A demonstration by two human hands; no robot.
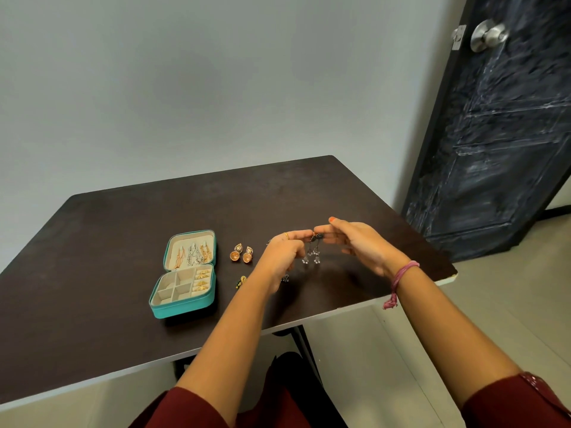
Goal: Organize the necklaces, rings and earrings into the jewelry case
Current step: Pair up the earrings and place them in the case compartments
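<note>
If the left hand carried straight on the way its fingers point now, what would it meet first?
The left hand points right, toward the right hand. It would at once meet the dark dangling earrings pinched between both hands, then the right hand's fingertips; depth is hard to judge.

Grey wall point(185, 88), dark door point(500, 134), tiled floor point(463, 319)

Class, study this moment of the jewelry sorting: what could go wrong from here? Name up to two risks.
1. Both hands, left hand and right hand, pinch the dark dangling earrings above the table; their hanging strands might tangle or slip.
2. The gold earrings lie loose beside the teal case; a forearm could brush them.
</note>
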